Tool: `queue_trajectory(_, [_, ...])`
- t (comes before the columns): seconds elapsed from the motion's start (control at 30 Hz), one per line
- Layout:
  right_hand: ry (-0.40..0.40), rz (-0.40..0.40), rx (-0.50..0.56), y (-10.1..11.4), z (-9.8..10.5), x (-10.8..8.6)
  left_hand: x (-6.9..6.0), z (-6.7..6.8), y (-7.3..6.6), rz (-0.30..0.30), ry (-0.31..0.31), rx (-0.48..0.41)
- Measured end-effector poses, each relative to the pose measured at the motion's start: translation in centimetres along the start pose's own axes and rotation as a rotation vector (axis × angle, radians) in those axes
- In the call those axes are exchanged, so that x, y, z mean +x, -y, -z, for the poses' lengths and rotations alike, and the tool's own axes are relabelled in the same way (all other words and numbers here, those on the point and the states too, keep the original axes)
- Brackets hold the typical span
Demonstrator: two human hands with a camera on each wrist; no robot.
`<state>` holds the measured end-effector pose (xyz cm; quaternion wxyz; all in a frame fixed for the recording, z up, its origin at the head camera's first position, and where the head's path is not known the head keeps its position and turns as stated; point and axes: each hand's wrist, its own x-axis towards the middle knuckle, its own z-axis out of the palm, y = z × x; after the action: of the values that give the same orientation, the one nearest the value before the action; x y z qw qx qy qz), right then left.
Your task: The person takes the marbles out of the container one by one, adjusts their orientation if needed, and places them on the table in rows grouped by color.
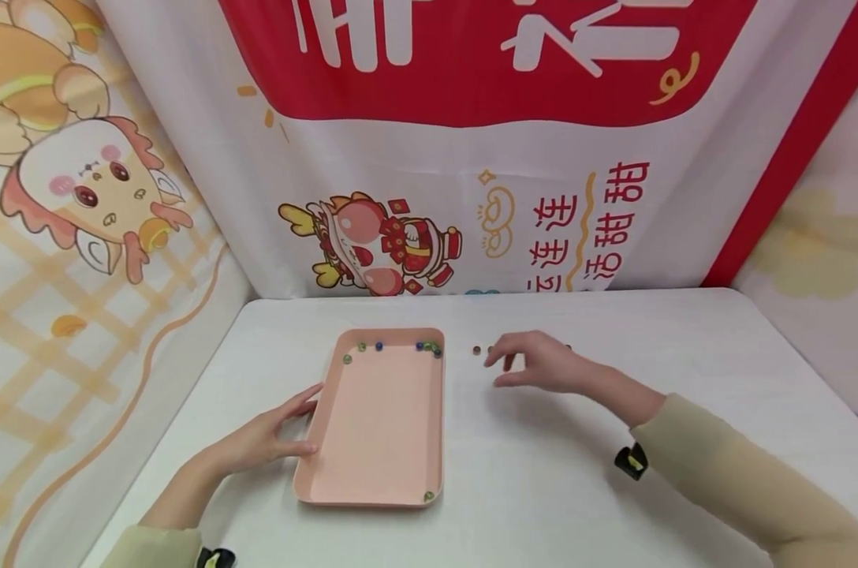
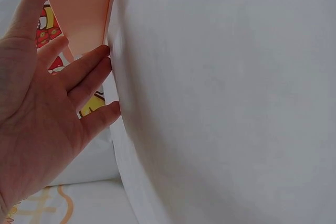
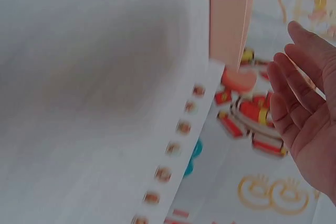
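A pink rectangular tray (image 1: 372,426) lies on the white table, with several green and blue marbles (image 1: 379,346) along its far edge and one green marble (image 1: 429,496) in its near right corner. My left hand (image 1: 262,438) touches the tray's left side with spread fingers; the left wrist view shows the same hand (image 2: 58,87) by the tray wall (image 2: 86,11). Above the table right of the tray, my right hand (image 1: 542,363) hangs with bent, parted fingers, holding nothing. In the right wrist view that hand (image 3: 310,93) is beside the tray (image 3: 228,19).
Several small round brown pieces (image 3: 184,127) stand in a row along the table's far side; in the head view my right hand partly hides the row, whose left piece (image 1: 476,350) shows. A printed cloth (image 1: 542,142) hangs behind the table, and a patterned cloth (image 1: 81,276) at the left.
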<state>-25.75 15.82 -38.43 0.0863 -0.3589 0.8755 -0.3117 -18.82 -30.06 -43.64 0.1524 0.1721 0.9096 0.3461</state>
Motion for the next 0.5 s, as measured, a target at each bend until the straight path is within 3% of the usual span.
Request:
queue_trajectory(0.13, [0.079, 0.055, 0.030, 2.3, -1.8, 1.6, 0.0, 0.1, 0.1, -0.019, -0.010, 0.021])
queue_trajectory(0.3, [0.193, 0.170, 0.064, 4.8, -4.1, 3.6, -0.1, 0.0, 0.0, -0.001, -0.008, 0.007])
queue_trajectory(0.5, [0.343, 0.240, 0.085, 6.6, -6.7, 5.8, -0.2, -0.2, 0.0, 0.009, -0.013, 0.000])
